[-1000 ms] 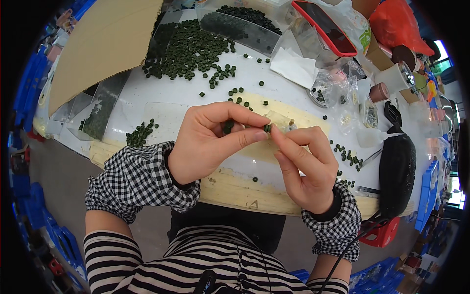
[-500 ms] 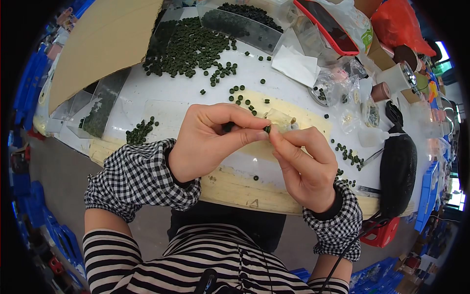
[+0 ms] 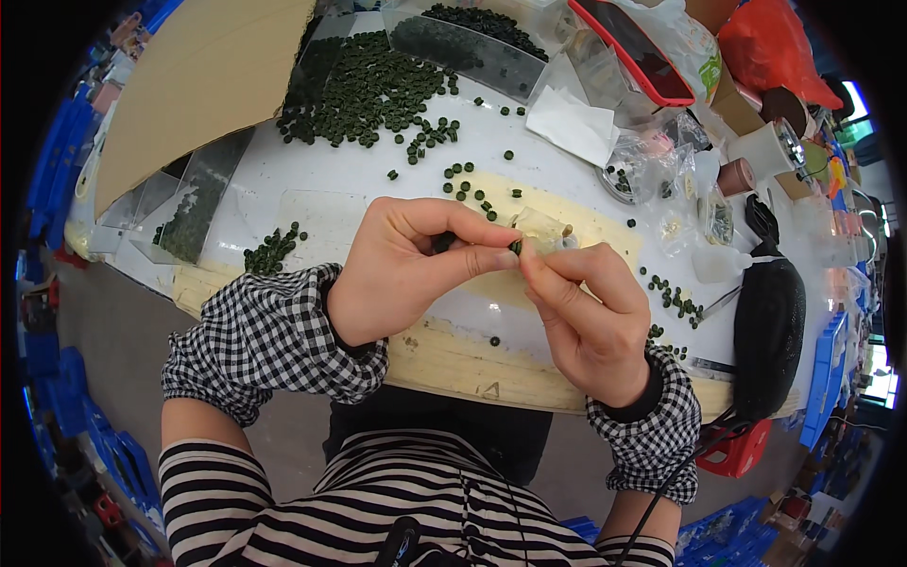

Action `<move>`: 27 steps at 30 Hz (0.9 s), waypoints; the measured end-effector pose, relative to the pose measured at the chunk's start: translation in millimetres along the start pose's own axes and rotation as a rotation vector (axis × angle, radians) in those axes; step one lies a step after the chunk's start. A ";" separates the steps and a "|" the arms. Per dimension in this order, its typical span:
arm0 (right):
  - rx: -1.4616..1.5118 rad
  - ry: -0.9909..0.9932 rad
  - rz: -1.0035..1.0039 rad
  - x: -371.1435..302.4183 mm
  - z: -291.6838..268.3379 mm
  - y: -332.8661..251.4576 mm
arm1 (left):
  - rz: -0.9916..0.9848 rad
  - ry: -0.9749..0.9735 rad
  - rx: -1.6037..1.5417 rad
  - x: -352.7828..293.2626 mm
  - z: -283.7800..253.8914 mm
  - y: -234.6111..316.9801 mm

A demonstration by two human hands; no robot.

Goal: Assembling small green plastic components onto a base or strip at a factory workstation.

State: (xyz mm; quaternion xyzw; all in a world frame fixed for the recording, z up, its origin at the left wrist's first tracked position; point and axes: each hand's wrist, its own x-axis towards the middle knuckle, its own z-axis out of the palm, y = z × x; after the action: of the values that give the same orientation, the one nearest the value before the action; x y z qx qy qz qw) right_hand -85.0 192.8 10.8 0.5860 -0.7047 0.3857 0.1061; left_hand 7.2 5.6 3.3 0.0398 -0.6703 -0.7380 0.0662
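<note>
The left hand is pinching a small dark green bead between thumb and forefinger, with another dark bead showing in the curl of its other fingers. The right hand is meeting it from the right, its thumb and forefinger closing on a small clear plastic bag whose mouth is sitting right against the bead. Both hands are hovering just above the near half of the white table, over a pale yellow strip of its top.

A few loose green beads are lying just beyond the fingertips, and one is resting alone on the table below the hands. Farther off to the left, a big heap of green beads is spreading out beside a brown cardboard sheet that is covering the far left corner. A small cluster of beads is sitting near the left sleeve, next to a clear bag of beads hanging toward the left edge. To the right, a black pouch is lying along the right edge, with more scattered beads between it and the right hand. The near edge is running just under both wrists, and bare white table is lying open to the left of the hands.
</note>
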 end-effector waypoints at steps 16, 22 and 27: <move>0.066 0.007 0.053 -1.1 0.4 -2.0 | 0.087 -0.012 0.064 0.0 -1.5 -2.1; 0.090 0.006 0.061 -1.0 1.4 -2.0 | 0.155 -0.007 0.090 -0.3 -1.8 -3.3; 0.102 0.005 0.082 -1.7 0.8 -3.2 | 0.195 -0.014 0.097 0.6 -1.6 -4.2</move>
State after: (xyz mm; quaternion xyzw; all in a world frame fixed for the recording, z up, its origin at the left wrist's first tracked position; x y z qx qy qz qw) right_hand -81.3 193.5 10.6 0.5603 -0.7072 0.4267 0.0620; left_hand 6.7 4.3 -1.0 -0.0275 -0.7062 -0.6952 0.1309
